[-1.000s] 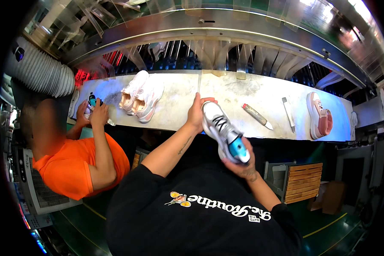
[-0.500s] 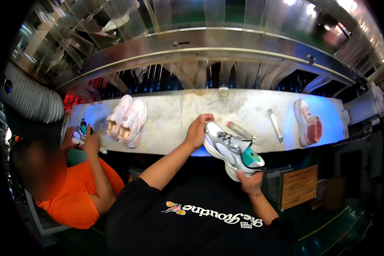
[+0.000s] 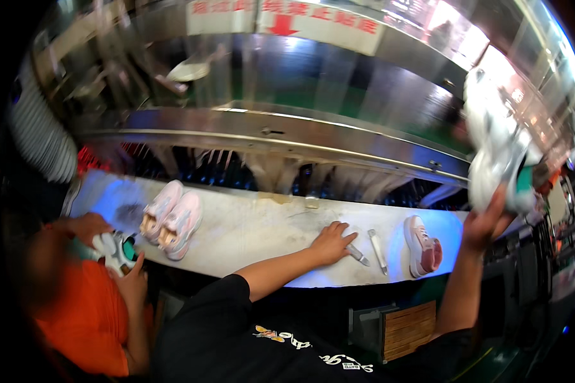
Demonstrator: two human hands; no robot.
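My right hand [image 3: 487, 220] is raised high at the right, shut around the heel end of a white and grey sneaker [image 3: 501, 143] with a teal lining; motion blurs the shoe. Low over the bench, my left hand [image 3: 331, 243] is closed on a slim grey tube-like tool [image 3: 359, 255]. Only one end of this tool sticks out from under my fingers. Just right of it lies a long white flat tool [image 3: 377, 251], untouched. A pink and white sneaker [image 3: 421, 246] stands farther right on the pale bench [image 3: 281, 246].
A pair of pale pink sneakers [image 3: 172, 220] stands at the bench's left. At far left, a co-worker in an orange shirt [image 3: 86, 313] handles another white sneaker [image 3: 116, 249]. A metal rail [image 3: 275, 137] with hanging clear strips runs behind the bench. A wooden slatted panel [image 3: 409, 332] is below.
My right hand has lifted the sneaker from in front of me up to the right. My left hand has let go of it and taken the tube-like tool, shifting it rightward. The view has shifted.
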